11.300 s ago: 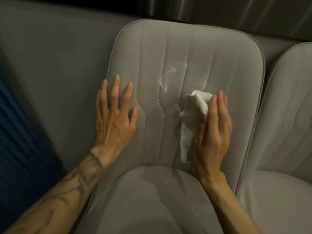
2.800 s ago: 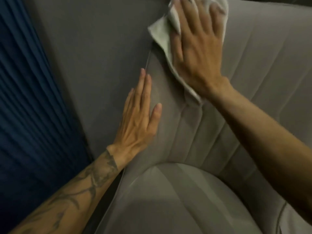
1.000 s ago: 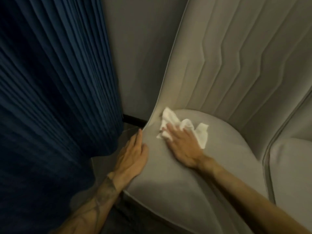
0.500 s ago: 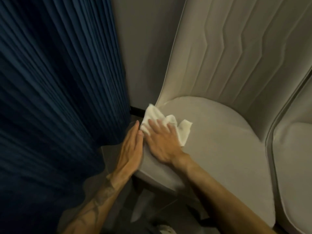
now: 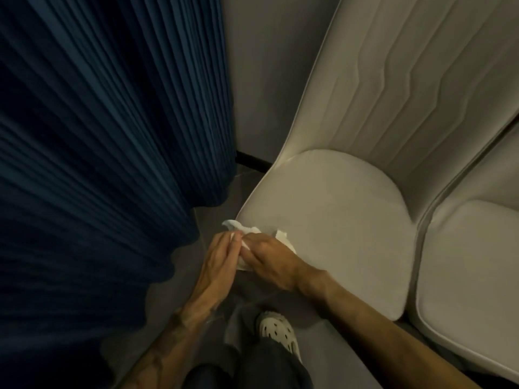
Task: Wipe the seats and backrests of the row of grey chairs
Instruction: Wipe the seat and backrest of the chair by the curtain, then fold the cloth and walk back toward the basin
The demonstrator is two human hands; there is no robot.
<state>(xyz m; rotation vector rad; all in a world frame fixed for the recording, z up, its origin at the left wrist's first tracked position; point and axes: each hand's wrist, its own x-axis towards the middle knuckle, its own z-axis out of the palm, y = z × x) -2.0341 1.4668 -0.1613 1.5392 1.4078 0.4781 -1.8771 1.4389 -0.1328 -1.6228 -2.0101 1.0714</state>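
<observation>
Cloth (image 5: 254, 234) now off seat (image 5: 331, 220) front-L corner, both hands, L (image 5: 222, 258) & R (image 5: 269, 261), pinching it between them, prob. to refold.

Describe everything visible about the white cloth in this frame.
The white cloth is a small, crumpled piece of soft material, cloth or paper tissue, bunched into folds. It sits at the front left edge of the grey chair seat, partly overhanging it. The right hand presses on top of it, while the left hand pinches its near side. Most of it is hidden beneath the hands.
</observation>
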